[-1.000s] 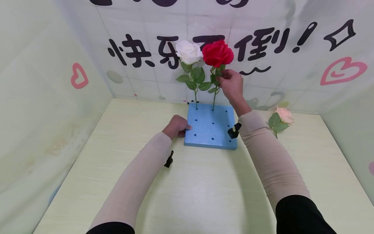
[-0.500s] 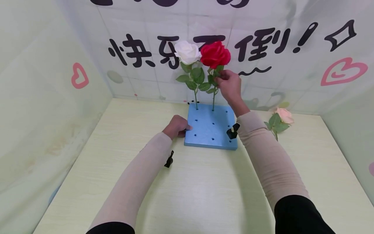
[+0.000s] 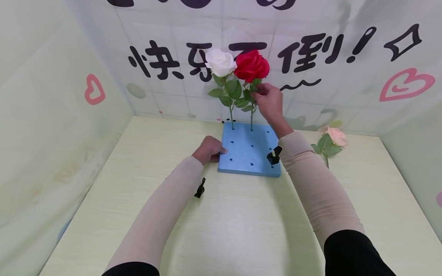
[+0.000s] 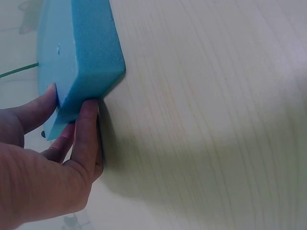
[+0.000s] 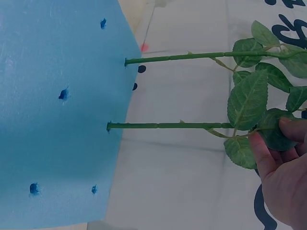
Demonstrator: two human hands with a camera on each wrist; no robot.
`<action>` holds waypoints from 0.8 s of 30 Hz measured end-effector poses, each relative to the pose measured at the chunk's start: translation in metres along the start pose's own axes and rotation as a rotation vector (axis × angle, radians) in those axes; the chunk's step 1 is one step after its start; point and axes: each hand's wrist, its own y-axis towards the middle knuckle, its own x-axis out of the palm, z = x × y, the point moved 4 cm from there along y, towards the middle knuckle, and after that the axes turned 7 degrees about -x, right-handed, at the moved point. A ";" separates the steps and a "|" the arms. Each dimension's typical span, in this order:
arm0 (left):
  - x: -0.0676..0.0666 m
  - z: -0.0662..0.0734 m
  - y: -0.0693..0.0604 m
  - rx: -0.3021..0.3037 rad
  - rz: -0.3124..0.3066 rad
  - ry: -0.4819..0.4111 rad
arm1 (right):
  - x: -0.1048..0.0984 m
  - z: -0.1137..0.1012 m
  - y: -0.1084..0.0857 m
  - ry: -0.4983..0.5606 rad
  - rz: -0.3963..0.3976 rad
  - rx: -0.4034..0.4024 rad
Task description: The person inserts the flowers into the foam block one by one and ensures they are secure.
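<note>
A blue foam board (image 3: pixel 241 153) with several small holes lies on the table. In its back row stand a white rose (image 3: pixel 221 63) and, to the right, a red rose (image 3: pixel 252 66); both stems enter holes, as the right wrist view shows. My right hand (image 3: pixel 271 101) pinches the red rose's stem among the leaves (image 5: pixel 247 100), below the bloom. At the board's left edge my left hand (image 3: pixel 208 148) grips it, thumb on the top face and fingers against the side (image 4: pixel 98 52).
A pink rose (image 3: pixel 336 137) with green leaves lies on the table to the right, its lower stem hidden behind my right sleeve. Behind the table (image 3: pixel 214 222) hangs a white printed backdrop (image 3: pixel 165 23) with black characters. Pale sheets hang at both sides.
My right hand has shifted slightly left and down, and the red bloom has moved with it toward the white rose. The left hand and the board have stayed in place.
</note>
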 end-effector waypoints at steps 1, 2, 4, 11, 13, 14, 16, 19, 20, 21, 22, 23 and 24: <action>0.000 0.000 0.000 0.001 -0.001 -0.001 | -0.001 0.001 0.000 0.000 0.001 -0.001; 0.000 0.000 0.000 0.002 -0.001 -0.001 | -0.001 0.001 0.000 0.002 0.001 -0.003; 0.000 0.000 0.001 0.003 -0.002 -0.002 | -0.001 0.002 0.000 0.007 0.001 -0.004; 0.001 0.000 0.002 -0.008 -0.001 -0.002 | 0.001 0.003 -0.002 -0.027 -0.009 -0.022; 0.001 0.000 0.002 -0.014 -0.003 -0.004 | 0.002 0.002 -0.001 -0.037 -0.009 -0.022; 0.001 0.000 0.003 -0.016 -0.004 -0.005 | 0.002 0.002 -0.001 -0.040 -0.008 -0.022; 0.001 0.000 0.003 -0.024 -0.006 -0.010 | 0.002 0.002 0.000 -0.043 -0.006 -0.018; 0.001 0.000 0.003 -0.033 -0.007 -0.005 | 0.001 0.002 0.000 -0.040 0.005 -0.011; 0.001 0.000 0.003 -0.037 -0.007 -0.004 | 0.001 0.003 0.000 -0.039 0.010 -0.009; 0.001 0.000 0.002 -0.038 -0.008 -0.005 | 0.000 0.003 0.000 -0.040 0.014 -0.007; 0.001 0.000 0.002 -0.038 -0.007 -0.005 | 0.000 0.003 0.000 -0.041 0.020 -0.008; 0.001 0.000 0.002 -0.037 -0.007 -0.006 | -0.001 0.003 0.000 -0.042 0.022 -0.005; 0.001 0.000 0.001 -0.036 -0.006 -0.009 | -0.001 0.003 0.000 -0.046 0.023 -0.005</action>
